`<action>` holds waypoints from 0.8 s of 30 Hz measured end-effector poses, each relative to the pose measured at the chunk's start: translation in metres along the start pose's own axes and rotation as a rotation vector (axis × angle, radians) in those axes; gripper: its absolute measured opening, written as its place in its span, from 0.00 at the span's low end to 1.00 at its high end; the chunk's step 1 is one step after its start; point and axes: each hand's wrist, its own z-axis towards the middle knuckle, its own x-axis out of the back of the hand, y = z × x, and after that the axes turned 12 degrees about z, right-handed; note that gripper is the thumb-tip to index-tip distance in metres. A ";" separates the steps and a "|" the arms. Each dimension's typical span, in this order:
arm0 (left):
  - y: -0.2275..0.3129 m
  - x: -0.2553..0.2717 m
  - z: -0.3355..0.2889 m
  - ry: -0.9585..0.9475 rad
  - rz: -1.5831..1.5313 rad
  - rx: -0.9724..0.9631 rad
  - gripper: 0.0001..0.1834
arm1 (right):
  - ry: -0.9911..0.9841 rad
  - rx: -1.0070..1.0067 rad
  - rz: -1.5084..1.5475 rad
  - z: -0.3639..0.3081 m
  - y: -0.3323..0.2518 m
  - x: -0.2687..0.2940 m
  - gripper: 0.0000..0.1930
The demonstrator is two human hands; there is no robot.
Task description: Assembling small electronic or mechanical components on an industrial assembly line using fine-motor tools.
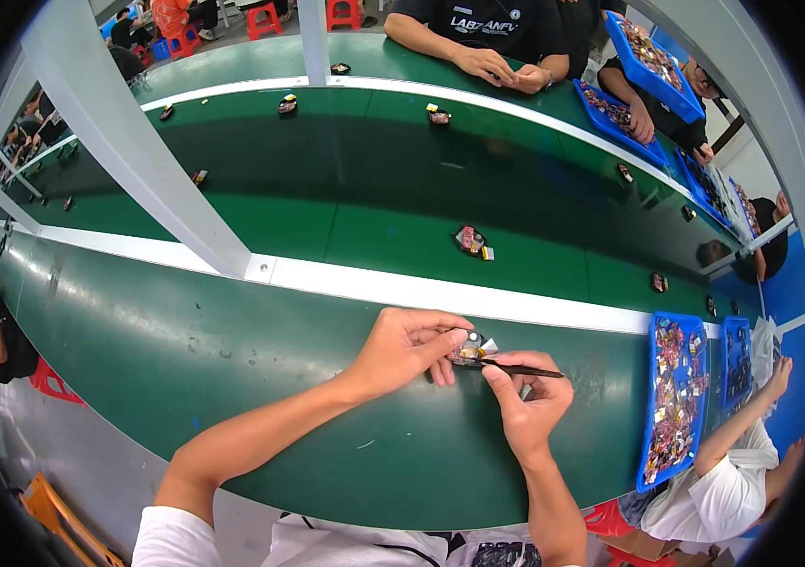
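Note:
Close over the green worktop (327, 444), my left hand (400, 354) pinches a small dark electronic assembly (469, 347) between thumb and fingers. Pale and shiny parts show inside it, with a white-and-yellow tab at its right side; finer detail is too small to tell. My right hand (527, 397) grips slim black tweezers (533, 370) like a pen. Their tip points left and meets the assembly's lower right edge, though the exact contact point cannot be made out.
Beyond a white rail (355, 283), a green conveyor belt (374, 203) carries several similar assemblies (469, 240). A blue tray (648, 454) of small coloured parts stands at right, near a person in white. A grey post (138, 123) rises at left. Co-workers' hands (506, 74) rest across the belt.

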 end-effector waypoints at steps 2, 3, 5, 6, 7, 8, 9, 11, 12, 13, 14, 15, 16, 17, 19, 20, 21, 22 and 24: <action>0.000 -0.002 0.000 0.002 -0.007 -0.014 0.13 | -0.061 0.097 -0.112 0.000 -0.002 0.000 0.07; -0.001 -0.003 0.002 0.005 -0.009 -0.024 0.13 | -0.062 0.095 -0.110 0.001 0.000 0.002 0.07; -0.003 -0.006 0.004 0.005 -0.004 -0.020 0.13 | -0.090 0.135 -0.136 0.001 0.002 0.004 0.07; -0.003 -0.008 0.005 0.002 -0.003 -0.019 0.13 | -0.090 0.134 -0.137 0.001 0.002 0.006 0.07; -0.003 -0.009 0.006 0.001 -0.004 -0.019 0.13 | -0.090 0.136 -0.135 0.002 0.002 0.009 0.07; -0.003 -0.011 0.007 0.005 0.005 -0.015 0.13 | -0.090 0.137 -0.134 0.002 0.003 0.011 0.07; -0.003 -0.013 0.008 0.005 0.013 -0.013 0.13 | -0.088 0.139 -0.138 0.002 0.003 0.013 0.07; -0.001 -0.016 0.010 -0.009 -0.003 -0.005 0.13 | -0.108 0.193 -0.135 0.003 0.003 0.016 0.07; -0.001 -0.016 0.010 -0.013 -0.015 0.006 0.13 | -0.109 0.193 -0.133 0.004 0.004 0.017 0.07; -0.001 -0.017 0.010 -0.012 -0.013 0.006 0.13 | -0.115 0.218 -0.139 0.004 0.005 0.019 0.07; -0.002 -0.018 0.010 -0.025 0.023 -0.032 0.14 | -0.120 0.242 -0.145 0.004 0.006 0.021 0.07; -0.002 -0.019 0.010 -0.044 0.057 -0.071 0.14 | -0.119 0.243 -0.148 0.004 0.005 0.022 0.07; -0.002 -0.020 0.011 -0.047 0.056 -0.073 0.14 | -0.125 0.261 -0.166 0.004 0.004 0.023 0.07; -0.003 -0.022 0.011 -0.037 0.043 -0.062 0.14 | -0.132 0.279 -0.183 0.004 0.004 0.024 0.07; -0.004 -0.026 0.013 -0.025 0.033 -0.051 0.15 | -0.136 0.293 -0.201 0.005 0.003 0.026 0.07; -0.005 -0.029 0.013 -0.011 0.041 -0.050 0.14 | -0.142 0.306 -0.220 0.005 0.003 0.026 0.07; -0.006 -0.030 0.013 0.006 0.051 -0.048 0.14 | -0.142 0.308 -0.218 0.005 0.002 0.027 0.07; -0.006 -0.031 0.014 0.006 0.053 -0.049 0.14 | -0.142 0.309 -0.225 0.006 0.002 0.027 0.07; -0.007 -0.033 0.015 0.010 0.067 -0.044 0.13 | -0.140 0.311 -0.233 0.006 0.001 0.028 0.07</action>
